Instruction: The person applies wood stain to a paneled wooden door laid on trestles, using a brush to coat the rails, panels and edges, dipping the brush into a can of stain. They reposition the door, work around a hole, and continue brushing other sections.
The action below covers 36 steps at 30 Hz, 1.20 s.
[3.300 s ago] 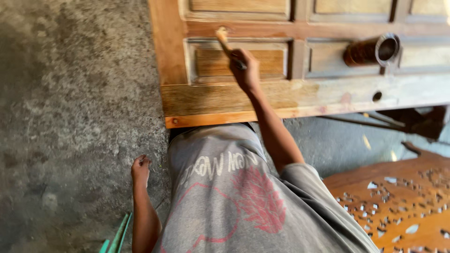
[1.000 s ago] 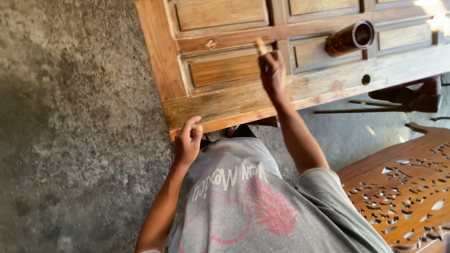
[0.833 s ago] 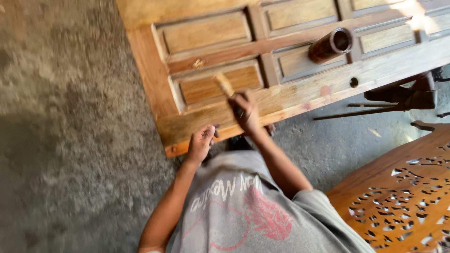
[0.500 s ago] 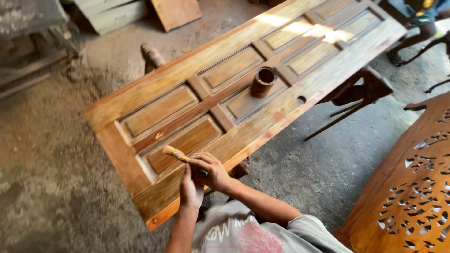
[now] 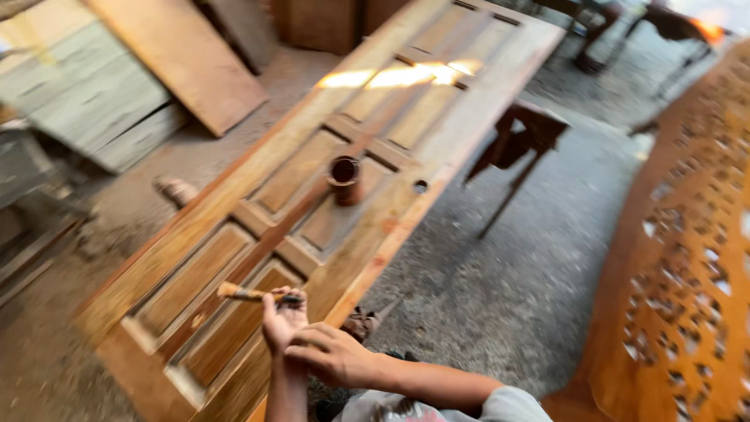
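Both our hands are together at the bottom of the view, over the near end of the wooden door (image 5: 328, 187). Our left hand (image 5: 283, 319) is raised with the palm open towards us, and the brush (image 5: 250, 294) lies across its fingertips, with the pale bristles pointing to the left over a lower panel. Our right hand (image 5: 332, 355) is just beside it, touching the left wrist, with fingers loosely curled and holding nothing that we can see. The door lies flat and goes away from us diagonally, resting on a dark wooden stand (image 5: 519, 141) at its right side. A small brown can (image 5: 344, 178) stands upright on the middle of the door. At the right edge we see a carved openwork panel (image 5: 687, 258), and wooden boards (image 5: 117, 86) lean at the far left.
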### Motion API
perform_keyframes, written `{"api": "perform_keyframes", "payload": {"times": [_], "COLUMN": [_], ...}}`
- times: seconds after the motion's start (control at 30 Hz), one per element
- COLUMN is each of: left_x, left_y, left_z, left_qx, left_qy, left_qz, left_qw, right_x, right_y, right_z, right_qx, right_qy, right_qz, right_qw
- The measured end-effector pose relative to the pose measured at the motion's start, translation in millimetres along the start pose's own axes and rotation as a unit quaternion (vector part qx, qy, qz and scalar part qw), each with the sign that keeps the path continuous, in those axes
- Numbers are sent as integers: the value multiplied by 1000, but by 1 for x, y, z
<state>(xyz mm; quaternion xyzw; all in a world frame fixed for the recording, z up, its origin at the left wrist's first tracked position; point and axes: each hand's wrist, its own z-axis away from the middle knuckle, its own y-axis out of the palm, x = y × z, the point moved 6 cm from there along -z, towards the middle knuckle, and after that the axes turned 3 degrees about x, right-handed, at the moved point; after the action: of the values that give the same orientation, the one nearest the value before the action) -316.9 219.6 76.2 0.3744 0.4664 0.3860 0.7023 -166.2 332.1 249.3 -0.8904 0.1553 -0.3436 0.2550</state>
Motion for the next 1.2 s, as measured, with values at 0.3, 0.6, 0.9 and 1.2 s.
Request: {"api": "perform_keyframes", "payload": {"times": [0.3, 0.6, 0.9, 1.2], "left_x": [91, 101, 103, 88], "left_y": [-10, 38, 89, 128], "left_z": [12, 15, 29, 19], "left_qx": [-38, -82, -85, -33], "left_qy": [-59, 47, 59, 108], "left_qz": [-90, -155, -183, -201], "left_qw": [993, 983, 978, 973], "right_x": [-18, -13, 3, -3], "right_y": [-52, -71, -91, -92], "right_z": [49, 62, 36, 35], "right_qx": [90, 32, -85, -86], "right_qy": [37, 96, 119, 108], "right_qz": [-1, 51, 36, 41], "right_qw": [995, 994, 989, 990]}}
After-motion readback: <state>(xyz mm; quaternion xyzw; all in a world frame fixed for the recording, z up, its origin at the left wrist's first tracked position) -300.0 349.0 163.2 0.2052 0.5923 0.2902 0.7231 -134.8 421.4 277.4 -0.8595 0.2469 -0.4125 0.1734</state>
